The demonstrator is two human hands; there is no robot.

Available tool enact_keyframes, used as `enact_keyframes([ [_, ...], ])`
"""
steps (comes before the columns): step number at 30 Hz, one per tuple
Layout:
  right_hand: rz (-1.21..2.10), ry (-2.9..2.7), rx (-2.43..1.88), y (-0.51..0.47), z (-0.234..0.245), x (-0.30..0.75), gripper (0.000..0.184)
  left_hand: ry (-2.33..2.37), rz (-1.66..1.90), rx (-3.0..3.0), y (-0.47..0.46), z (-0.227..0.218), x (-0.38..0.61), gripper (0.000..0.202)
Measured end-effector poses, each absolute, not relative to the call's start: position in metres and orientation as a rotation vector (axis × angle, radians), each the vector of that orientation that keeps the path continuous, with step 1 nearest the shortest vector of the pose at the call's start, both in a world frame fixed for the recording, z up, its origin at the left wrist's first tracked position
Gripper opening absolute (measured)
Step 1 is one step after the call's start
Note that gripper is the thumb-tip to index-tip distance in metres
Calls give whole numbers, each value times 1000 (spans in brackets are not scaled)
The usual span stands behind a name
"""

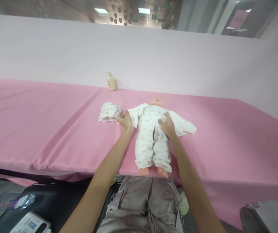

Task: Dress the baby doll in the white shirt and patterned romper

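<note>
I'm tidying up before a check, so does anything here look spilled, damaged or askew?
I see nothing spilled or damaged. The pink cloth has long creases on the left, so it isn't lying smooth. The doll lies with its feet right at the table's near edge, which looks slightly precarious.

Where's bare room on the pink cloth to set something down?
Right of the doll and its sleeve, and left of the folded clothes. Crowded: the middle, left hand between clothes and doll, right hand on the doll.
</note>
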State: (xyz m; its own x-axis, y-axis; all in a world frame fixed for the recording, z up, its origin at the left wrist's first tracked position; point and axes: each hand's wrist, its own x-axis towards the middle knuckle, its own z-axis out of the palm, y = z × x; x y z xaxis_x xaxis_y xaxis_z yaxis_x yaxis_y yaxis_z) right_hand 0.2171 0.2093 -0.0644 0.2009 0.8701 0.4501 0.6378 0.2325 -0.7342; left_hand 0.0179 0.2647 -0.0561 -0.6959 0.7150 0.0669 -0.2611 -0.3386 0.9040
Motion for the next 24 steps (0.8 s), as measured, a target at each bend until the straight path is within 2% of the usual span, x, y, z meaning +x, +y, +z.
enact_keyframes([
  [2,245,-1547,-1505,209,-63,220,59,1363,2274,830,261,-56,14,25],
  [4,147,-1599,-1525,207,-61,222,57,1356,2277,1304,250,-54,19,22],
  [6,61,-1647,-1552,207,-59,223,50,1236,1996,1891,239,-54,30,28],
  [9,10,-1687,-1586,206,-58,223,37,1065,1357,2497,229,-55,42,40],
  [11,-13,-1721,-1606,204,-58,222,30,1093,1119,2599,227,-56,44,49],
  [15,-184,-1874,-1734,192,-55,215,23,1225,1034,2587,225,-55,40,59],
  [18,-288,-1987,-1796,180,-52,211,25,1302,1015,2576,222,-54,39,59],
  [24,-260,-2034,-1776,170,-52,208,29,1405,894,2551,222,-53,40,65],
])
